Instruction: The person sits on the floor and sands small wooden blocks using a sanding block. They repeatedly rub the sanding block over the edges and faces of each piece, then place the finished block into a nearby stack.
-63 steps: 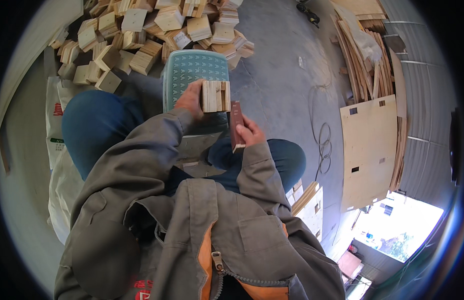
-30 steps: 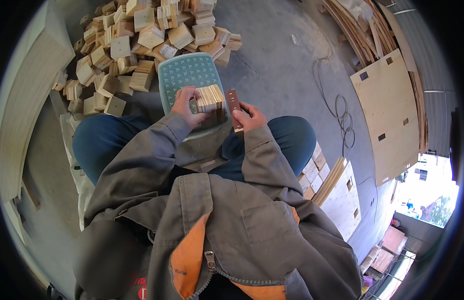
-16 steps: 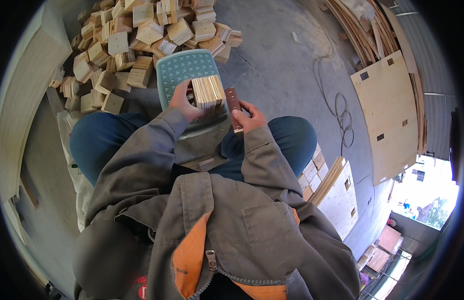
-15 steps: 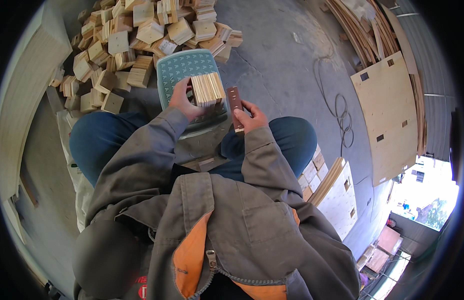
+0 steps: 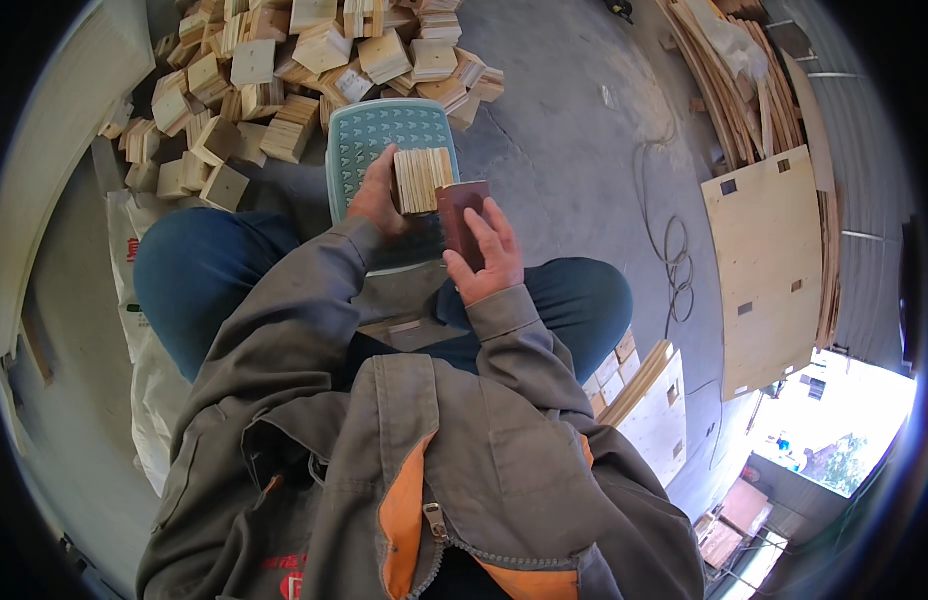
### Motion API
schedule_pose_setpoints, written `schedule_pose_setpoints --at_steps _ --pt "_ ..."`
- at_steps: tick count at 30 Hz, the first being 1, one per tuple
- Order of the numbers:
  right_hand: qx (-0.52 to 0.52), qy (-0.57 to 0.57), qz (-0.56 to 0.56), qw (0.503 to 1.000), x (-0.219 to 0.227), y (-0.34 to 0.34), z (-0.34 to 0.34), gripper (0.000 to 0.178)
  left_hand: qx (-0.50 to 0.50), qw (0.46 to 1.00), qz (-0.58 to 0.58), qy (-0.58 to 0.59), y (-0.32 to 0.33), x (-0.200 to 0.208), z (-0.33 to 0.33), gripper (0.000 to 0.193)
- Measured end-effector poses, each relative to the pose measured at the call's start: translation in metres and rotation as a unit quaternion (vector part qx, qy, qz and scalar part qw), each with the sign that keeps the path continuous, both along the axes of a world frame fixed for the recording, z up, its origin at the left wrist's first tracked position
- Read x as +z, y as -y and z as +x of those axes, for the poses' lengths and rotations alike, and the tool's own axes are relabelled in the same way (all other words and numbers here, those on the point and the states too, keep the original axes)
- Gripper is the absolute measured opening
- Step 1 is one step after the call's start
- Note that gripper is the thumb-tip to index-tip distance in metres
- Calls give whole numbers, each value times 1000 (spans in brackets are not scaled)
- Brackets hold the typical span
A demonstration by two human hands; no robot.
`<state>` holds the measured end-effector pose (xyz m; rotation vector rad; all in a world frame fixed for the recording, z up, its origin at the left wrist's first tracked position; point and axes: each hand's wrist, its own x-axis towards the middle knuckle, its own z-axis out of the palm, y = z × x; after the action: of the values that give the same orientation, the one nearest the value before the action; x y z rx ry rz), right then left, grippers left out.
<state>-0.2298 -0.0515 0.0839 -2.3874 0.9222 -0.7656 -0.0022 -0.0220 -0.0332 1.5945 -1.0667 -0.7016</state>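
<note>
My left hand [image 5: 377, 200] is closed around the left side of a plywood block [image 5: 420, 181], whose layered edges face up. The block is over the green plastic stool [image 5: 369, 125] between my knees. In my right hand [image 5: 492, 258] is a flat reddish-brown sanding block [image 5: 457, 228], gripped with the thumb on one side and the fingers on its face. Its upper end lies against or very close to the right side of the plywood block; actual contact cannot be made out.
A heap of plywood blocks [image 5: 284, 65] covers the floor beyond the stool. Plywood sheets [image 5: 774, 270] lean at the right, with a looped cable [image 5: 674, 250] on the floor before them. A white sack [image 5: 134, 330] lies by my left knee, and stacked blocks [image 5: 612, 372] stand by my right.
The sanding block has turned from edge-up to showing its broad face and moved left against or near the plywood block. My left hand still holds the block. The whole view has shifted slightly.
</note>
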Motion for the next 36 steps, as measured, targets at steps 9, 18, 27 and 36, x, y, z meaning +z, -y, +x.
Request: schedule_pose_setpoints --at_steps 9,18,27,36 --pt "-24 -65 -70 995 5 44 68 56 -6 999 37 38 -8 37 4 108" --pt "-30 42 87 995 -16 103 83 63 -9 998 47 35 -6 48 3 106" --pt "-74 105 312 942 -28 12 -18 68 -4 998 58 37 -6 44 3 101" --pt "-87 118 331 932 -16 71 48 64 -7 999 29 17 -7 41 1 98"
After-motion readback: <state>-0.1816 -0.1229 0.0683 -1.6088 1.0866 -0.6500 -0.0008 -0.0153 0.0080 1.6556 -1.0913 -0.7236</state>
